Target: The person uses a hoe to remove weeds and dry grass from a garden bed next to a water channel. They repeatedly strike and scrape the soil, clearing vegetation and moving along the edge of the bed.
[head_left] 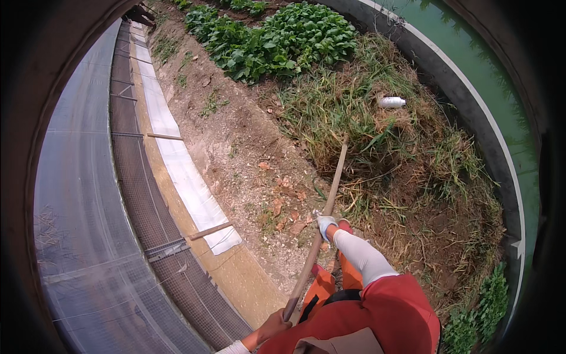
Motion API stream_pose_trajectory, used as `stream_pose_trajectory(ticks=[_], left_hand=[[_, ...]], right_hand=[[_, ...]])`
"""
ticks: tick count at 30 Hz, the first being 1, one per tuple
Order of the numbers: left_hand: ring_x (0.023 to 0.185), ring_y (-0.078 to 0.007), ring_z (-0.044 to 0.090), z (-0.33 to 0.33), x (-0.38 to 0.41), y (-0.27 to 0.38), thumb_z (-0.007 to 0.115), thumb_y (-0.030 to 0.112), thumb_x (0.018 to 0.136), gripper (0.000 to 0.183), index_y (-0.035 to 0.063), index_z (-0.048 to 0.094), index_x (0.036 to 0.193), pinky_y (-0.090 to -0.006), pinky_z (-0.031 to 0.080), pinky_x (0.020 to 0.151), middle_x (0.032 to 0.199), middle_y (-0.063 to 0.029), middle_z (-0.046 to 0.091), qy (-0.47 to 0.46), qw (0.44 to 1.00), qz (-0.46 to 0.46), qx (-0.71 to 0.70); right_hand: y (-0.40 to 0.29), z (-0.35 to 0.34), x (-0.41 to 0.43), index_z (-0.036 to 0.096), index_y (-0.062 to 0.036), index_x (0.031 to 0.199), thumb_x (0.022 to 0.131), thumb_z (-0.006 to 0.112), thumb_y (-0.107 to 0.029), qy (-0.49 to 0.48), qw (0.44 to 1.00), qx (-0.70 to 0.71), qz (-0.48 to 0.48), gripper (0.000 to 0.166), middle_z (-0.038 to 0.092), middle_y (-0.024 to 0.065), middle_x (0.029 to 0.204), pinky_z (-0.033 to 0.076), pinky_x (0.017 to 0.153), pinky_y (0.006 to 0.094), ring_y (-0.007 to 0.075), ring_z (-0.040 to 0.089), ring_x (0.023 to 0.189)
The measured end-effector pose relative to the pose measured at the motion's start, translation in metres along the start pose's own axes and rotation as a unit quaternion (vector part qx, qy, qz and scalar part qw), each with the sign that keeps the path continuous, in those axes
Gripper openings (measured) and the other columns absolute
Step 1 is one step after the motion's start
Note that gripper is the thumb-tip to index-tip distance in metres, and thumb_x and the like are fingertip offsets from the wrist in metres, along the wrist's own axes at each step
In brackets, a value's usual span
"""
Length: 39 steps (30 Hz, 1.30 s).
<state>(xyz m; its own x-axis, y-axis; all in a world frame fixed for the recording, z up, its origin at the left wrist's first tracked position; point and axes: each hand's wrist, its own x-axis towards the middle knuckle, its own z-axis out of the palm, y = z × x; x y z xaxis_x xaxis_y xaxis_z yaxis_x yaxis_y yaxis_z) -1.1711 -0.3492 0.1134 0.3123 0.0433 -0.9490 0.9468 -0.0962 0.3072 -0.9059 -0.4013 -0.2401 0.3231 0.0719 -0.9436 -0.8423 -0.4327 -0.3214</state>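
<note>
My right hand (327, 226), in a white and blue work glove, grips a long wooden tool handle (339, 170) around its middle. Lower down, my bare left hand (275, 326) is closed around the near end of the same handle. From my hands the pole slants forward into a heap of cut grass (327, 117), where its far end and any tool head are hidden. A white plastic bottle (392, 102) lies on its side on the grass, to the right of the handle's far end.
A curved concrete wall (499, 128) bounds green water (495, 84) on the right. Leafy green plants (305, 37) grow ahead. On the left run a white sheet strip (177, 163), wire mesh (146, 186) and plastic sheeting (88, 186). A dark, unclear shape (139, 15) appears far left.
</note>
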Motion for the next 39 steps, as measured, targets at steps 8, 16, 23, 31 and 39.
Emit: stream_pose_trajectory(ticks=[8,16,23,31,39], left_hand=[[0.070,-0.0201,0.054,-0.077,-0.170,-0.010,0.056,0.009,0.074,0.023,0.0014,0.052,0.096,-0.0326,0.046,0.066,0.073,-0.0108,0.057,-0.001,0.994,0.026,0.108],[0.070,-0.0200,0.056,-0.090,-0.132,0.051,0.055,0.008,0.072,0.022,-0.0010,0.049,0.091,-0.0340,0.046,0.065,0.072,-0.0137,0.056,-0.122,0.969,0.012,0.213],[0.043,-0.0203,0.053,-0.050,0.082,0.092,0.051,0.006,0.073,0.016,0.0007,0.048,0.089,-0.0336,0.041,0.034,0.057,-0.0106,0.053,-0.096,0.960,0.034,0.261],[0.077,-0.0357,0.061,-0.049,0.154,0.045,0.054,0.008,0.073,0.020,0.0056,0.053,0.093,-0.0417,0.048,0.064,0.078,-0.0197,0.062,-0.015,0.912,0.224,0.342],[0.064,-0.0341,0.062,-0.107,0.153,0.045,0.057,0.013,0.077,0.020,0.0103,0.050,0.095,-0.0467,0.047,0.056,0.068,-0.0145,0.062,0.194,0.802,0.242,0.510]], right_hand=[[0.023,0.000,-0.219,0.048,-0.0053,0.086,0.081,0.052,-0.013,-0.143,0.935,0.279,0.165,0.010,0.053,0.0094,0.067,0.054,0.052,0.0437,0.0275,0.057,0.056],[0.069,-0.062,-0.131,0.046,-0.0118,0.094,0.084,0.052,-0.017,-0.173,0.947,0.222,0.154,0.013,0.052,0.0041,0.071,0.051,0.049,0.0421,0.0231,0.054,0.059],[0.028,-0.137,0.013,0.049,-0.0072,0.095,0.089,0.048,-0.028,0.031,0.948,0.295,0.114,0.021,0.056,0.0079,0.077,0.048,0.062,0.0427,0.0272,0.058,0.068],[0.042,-0.171,0.023,0.043,-0.0110,0.073,0.088,0.047,-0.026,0.131,0.887,0.438,0.060,0.021,0.044,0.0034,0.061,0.046,0.052,0.0355,0.0231,0.049,0.054],[-0.039,-0.170,-0.082,0.038,-0.0126,0.076,0.080,0.048,-0.024,0.115,0.830,0.537,0.102,0.016,0.037,0.0040,0.058,0.038,0.049,0.0412,0.0227,0.037,0.046]])
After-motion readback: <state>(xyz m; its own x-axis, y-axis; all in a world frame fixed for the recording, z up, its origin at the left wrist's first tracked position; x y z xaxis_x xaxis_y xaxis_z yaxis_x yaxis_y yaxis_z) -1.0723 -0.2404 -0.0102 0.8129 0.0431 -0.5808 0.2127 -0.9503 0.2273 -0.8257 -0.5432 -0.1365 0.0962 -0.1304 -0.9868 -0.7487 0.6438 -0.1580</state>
